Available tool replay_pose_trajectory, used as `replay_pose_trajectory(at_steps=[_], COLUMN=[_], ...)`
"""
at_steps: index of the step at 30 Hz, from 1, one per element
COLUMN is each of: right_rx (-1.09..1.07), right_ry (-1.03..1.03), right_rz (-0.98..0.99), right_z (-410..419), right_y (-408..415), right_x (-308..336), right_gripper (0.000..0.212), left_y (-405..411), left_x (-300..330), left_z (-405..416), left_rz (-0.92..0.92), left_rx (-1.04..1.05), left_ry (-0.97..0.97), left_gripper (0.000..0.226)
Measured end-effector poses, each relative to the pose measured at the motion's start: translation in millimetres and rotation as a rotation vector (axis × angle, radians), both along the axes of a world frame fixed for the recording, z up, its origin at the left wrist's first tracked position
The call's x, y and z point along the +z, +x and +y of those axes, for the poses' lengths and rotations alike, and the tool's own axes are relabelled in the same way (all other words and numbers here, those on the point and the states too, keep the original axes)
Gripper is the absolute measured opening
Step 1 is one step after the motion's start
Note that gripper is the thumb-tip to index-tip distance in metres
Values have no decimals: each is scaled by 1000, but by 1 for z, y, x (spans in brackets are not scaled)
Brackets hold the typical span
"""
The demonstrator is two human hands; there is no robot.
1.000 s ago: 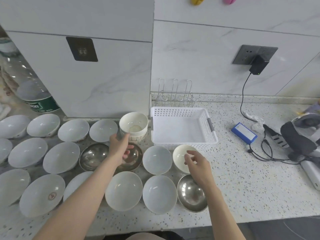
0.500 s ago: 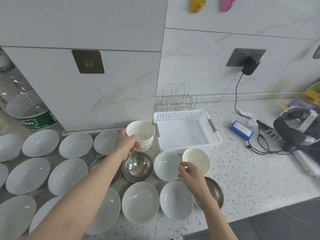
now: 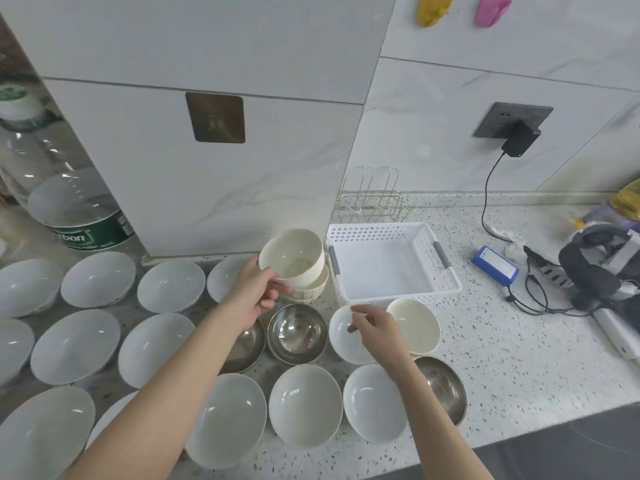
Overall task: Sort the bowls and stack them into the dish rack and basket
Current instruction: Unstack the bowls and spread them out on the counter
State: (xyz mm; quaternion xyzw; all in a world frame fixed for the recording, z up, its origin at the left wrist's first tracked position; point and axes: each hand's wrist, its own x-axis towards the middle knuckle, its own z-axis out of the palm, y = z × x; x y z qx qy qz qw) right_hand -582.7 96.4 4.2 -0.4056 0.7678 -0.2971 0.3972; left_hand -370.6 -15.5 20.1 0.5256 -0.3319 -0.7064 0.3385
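Left grip [image 3: 254, 292] grasps cream cup-bowl [image 3: 292, 257] above its stack; right grip [image 3: 375, 325] released, hovering over white bowl [image 3: 343, 337].

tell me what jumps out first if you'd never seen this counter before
The spread of white bowls covering the left and front of the speckled counter, with steel bowls mixed in. Next, the left hand lifting a deep cream bowl off another like it, tilted, beside the empty white basket. The right hand hovers over a white bowl just in front of that basket.
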Motion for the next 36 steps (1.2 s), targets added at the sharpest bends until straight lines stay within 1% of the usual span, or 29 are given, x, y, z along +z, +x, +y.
replay_pose_trajectory(at_steps=[3,6,11,15,19,23,28,32,36], right_rx=[-12,-41,-69,-103,-101,-119,-110,-34,-3], right_ry=[44,134,227,261,266,258,245,147,64], right_rz=[-53,-93,-92,-47,7,-2,-116,-207,-296], right_z=[-28,-58,-91,-101,-104,-109,-107,-97,-83], right_y=[18,36,57,65,66,66,60,49,19], right_x=[5,6,-1,-11,-17,-17,-10,7,32], right_gripper=[30,30,38,42,40,40,42,46,36], left_y=[21,41,73,96,110,115,109,93,62], left_x=[1,-2,-2,-5,-7,-5,-1,-2,-3], left_z=[16,28,39,47,54,62,68,75,82], left_rz=[167,242,249,230,214,199,184,230,296], left_rx=[48,134,227,228,237,242,243,276,332], left_ry=[81,148,187,185,194,197,186,173,150], left_gripper=[33,28,22,22,25,28,28,28,26])
